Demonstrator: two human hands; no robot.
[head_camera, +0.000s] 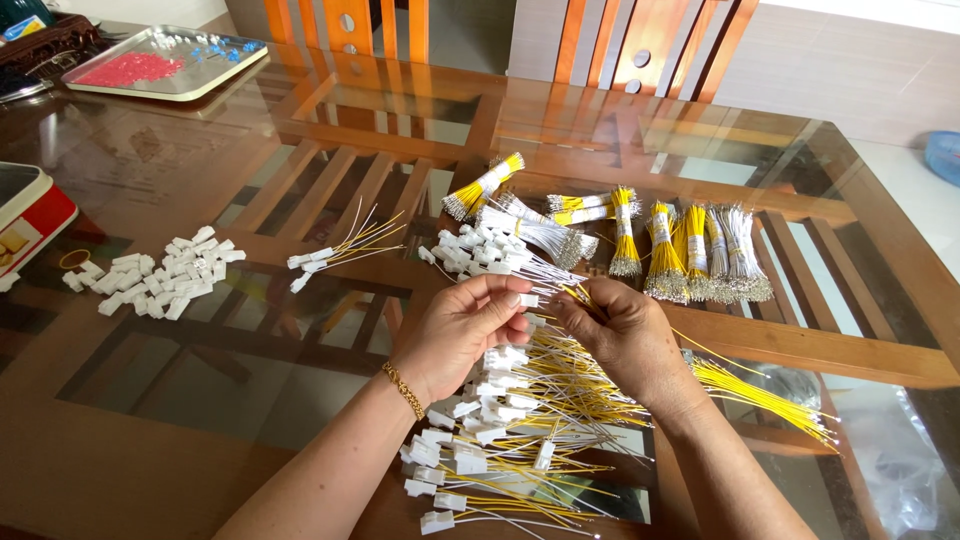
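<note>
While both hands meet over the glass table (200, 330), the left hand (465, 335) pinches a small white connector (528, 299) between thumb and fingertips, and the right hand (625, 335) closes narrowly on a thin yellow wire (575, 296) just beside it. That wire's long axis seems to run from the connector down to the right, its tip pointing left at the housing. I reckon the fine end could miss its slot or bend if pushed crooked, and a stray sleeve could scatter the finished leads (510, 440) piled beneath the wrists. Bundled wires (690, 250) lie beyond, loose connectors (160, 275) well off left
</note>
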